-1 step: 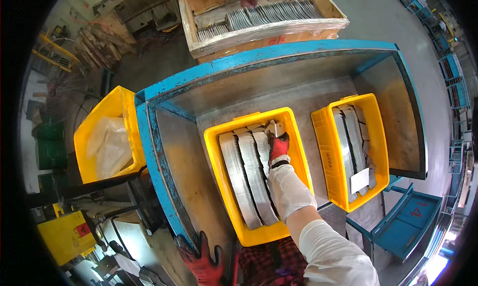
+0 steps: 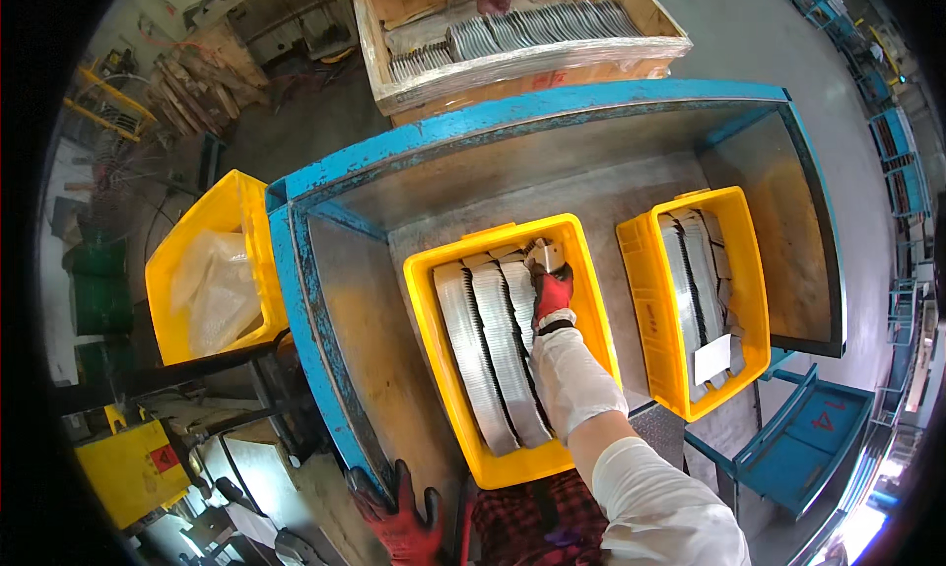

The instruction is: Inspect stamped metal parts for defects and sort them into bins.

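My right hand point(image 2: 553, 290), in a red and black glove, reaches into the middle yellow bin point(image 2: 493, 473). Its fingers are closed on a small flat metal plate point(image 2: 542, 257) near the bin's far right corner. Rows of stacked silvery metal plates point(image 2: 485, 354) fill the left and middle of that bin; my right forearm hides part of its right side. Down at the lower left, my left hand point(image 2: 406, 527), also gloved, has its fingers spread, beside the near end of the blue frame, and holds nothing.
Both bins stand in a blue-edged metal trough point(image 2: 591, 98). The right yellow bin point(image 2: 641, 300) contains more plates and a white paper point(image 2: 711, 359). At left, another yellow bin point(image 2: 163, 280) holds clear plastic bags point(image 2: 212, 290). A wooden crate point(image 2: 532, 68) of metal parts lies beyond the trough.
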A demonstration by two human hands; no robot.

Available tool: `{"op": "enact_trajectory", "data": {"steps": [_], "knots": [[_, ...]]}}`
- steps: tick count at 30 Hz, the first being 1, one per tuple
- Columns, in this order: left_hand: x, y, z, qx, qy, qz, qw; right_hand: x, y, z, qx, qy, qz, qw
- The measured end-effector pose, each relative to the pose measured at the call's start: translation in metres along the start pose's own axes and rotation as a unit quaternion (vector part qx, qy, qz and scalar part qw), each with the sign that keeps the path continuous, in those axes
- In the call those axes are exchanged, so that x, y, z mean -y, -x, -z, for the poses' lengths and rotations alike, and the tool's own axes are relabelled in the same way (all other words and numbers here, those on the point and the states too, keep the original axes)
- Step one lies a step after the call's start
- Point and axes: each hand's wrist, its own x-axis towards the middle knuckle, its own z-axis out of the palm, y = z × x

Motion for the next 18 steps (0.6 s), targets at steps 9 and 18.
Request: {"op": "enact_trajectory", "data": {"steps": [9,18], "knots": [[-0.001,-0.006,0.0,0.003,0.076,0.017,0.997,0.009,-0.023,0.033,0.127,-0.03,-0.124,0.984],[-0.007,-0.01,-0.004,0.014,0.046,0.011,0.999,-0.045,-0.045,0.043,0.02,0.149,0.063,0.987]]}}
